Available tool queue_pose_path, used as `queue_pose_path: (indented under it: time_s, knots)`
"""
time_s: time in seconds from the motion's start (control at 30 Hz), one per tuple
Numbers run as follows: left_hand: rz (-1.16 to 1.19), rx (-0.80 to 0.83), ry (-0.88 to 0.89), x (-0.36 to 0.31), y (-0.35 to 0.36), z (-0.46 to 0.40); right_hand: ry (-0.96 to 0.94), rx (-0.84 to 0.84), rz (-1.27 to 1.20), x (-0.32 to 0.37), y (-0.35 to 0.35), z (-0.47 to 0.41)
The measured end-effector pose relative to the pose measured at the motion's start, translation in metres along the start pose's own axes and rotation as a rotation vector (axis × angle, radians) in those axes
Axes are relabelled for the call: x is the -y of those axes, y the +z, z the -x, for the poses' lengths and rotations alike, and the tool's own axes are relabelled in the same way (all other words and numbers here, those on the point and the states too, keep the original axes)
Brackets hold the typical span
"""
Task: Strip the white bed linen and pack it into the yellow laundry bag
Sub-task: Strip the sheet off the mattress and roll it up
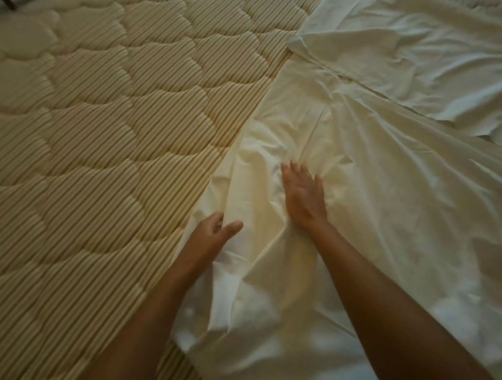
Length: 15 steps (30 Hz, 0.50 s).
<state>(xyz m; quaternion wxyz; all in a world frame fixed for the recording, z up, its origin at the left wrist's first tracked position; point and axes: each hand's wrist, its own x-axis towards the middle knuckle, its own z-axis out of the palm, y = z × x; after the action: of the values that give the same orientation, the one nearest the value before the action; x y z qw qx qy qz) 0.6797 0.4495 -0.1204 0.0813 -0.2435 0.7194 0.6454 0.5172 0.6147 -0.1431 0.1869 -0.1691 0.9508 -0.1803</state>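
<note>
Striped quilted mattress lies bare beside white sheet; left hand pinches its edge, right hand presses flat.

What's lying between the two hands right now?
Head view: only a rumpled fold of the white sheet lies between the left hand and the right hand. Nothing else sits there.

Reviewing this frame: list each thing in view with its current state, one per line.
white sheet: pulled back, creased, bunched near the hands
second white sheet: lying rumpled further up the bed
mattress: left part uncovered
left hand: gripping a sheet fold
right hand: fingers spread, pressing on the sheet
</note>
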Motion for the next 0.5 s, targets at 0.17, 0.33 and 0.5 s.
queue_pose_path:
  time_s: [0.17, 0.33, 0.5]
  knots:
    - [0.04, 0.1, -0.075, 0.028, -0.009, 0.076, 0.058, -0.091, -0.481, 0.032, 0.012, 0.101]
    - [-0.079, 0.141, 0.071, 0.044, -0.019, 0.138, 0.045, -0.1, -0.566, 0.047, 0.04, 0.18]
    - [-0.299, -0.067, 0.173, 0.053, -0.024, 0.155, 0.072, -0.169, -0.558, 0.056, 0.054, 0.199]
